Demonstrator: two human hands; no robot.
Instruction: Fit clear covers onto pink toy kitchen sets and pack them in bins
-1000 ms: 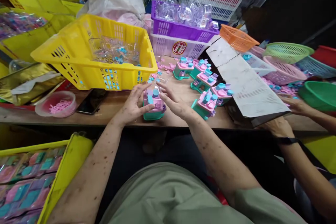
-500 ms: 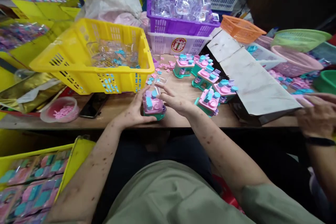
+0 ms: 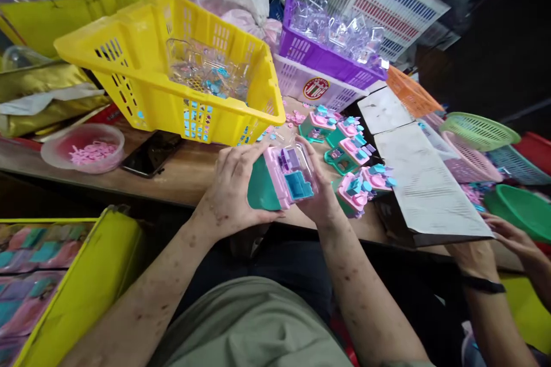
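Observation:
Between my two hands a toy kitchen set (image 3: 282, 180) is held up on its side, its green base to the left. A clear plastic cover fits over its pink top, with blue and purple pieces inside. My left hand (image 3: 230, 186) wraps round the green base, thumb along the lower edge. On the clear-cover side, my right hand (image 3: 321, 192) closes round the toy, its fingers partly hidden behind. Just right of my hands, several similar toys (image 3: 355, 192) stand on the table without covers.
A yellow basket (image 3: 172, 83) of clear covers stands back left, a purple basket (image 3: 327, 57) of covers behind. A phone (image 3: 151, 153) and a bowl of pink pieces (image 3: 92, 152) lie left. A cardboard box (image 3: 426, 183) and a co-worker's hands (image 3: 477, 252) are right.
My hands have lifted the toy off the table and tipped it onto its side. My right hand has closed round its covered side. The view has tilted, and the co-worker's hands have moved.

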